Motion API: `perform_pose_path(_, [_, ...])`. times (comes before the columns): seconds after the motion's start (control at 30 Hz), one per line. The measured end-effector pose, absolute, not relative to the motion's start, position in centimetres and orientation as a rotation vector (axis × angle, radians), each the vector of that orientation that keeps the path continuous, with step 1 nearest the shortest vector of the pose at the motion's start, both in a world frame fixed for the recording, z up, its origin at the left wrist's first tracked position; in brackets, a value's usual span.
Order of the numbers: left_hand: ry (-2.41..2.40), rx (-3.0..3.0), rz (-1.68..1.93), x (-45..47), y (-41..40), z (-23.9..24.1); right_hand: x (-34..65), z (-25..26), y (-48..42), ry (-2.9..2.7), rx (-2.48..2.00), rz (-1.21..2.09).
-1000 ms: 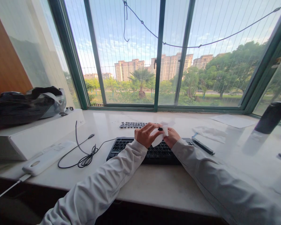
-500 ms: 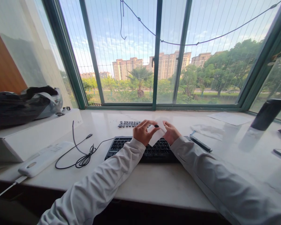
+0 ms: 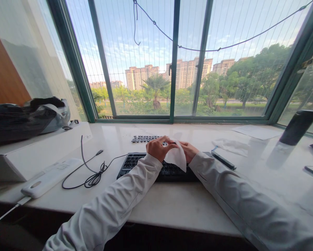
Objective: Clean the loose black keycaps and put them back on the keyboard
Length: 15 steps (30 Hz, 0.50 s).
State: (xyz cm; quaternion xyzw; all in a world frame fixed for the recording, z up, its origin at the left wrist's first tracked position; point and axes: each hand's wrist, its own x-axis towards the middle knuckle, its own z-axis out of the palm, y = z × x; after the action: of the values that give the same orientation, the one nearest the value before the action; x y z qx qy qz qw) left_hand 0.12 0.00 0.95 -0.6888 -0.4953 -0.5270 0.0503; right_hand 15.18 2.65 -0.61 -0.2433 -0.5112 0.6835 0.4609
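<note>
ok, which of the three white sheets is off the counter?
The white wipe pinched between left hand and right hand, hanging over the keyboard. The crumpled sheet and flat sheet lie on the counter.

Centre: keyboard on the bench, near its front edge.
Behind: a smaller keypad, between the keyboard and the window.
Above the keys: left grip and right grip side by side, with a wipe between them.
Left: cable just beside the keyboard; farther left a flat device; behind it a box with a bag on top.
Right: pen just beside the keyboard; a paper behind it; a bottle at the far right.
</note>
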Motion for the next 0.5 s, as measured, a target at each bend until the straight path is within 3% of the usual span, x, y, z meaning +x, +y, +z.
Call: perform_pose_path(0.5, [-1.231,-2.301,-1.545,-0.20,0.28,0.84,15.46,-0.41,3.10,-1.246,-0.830,1.414])
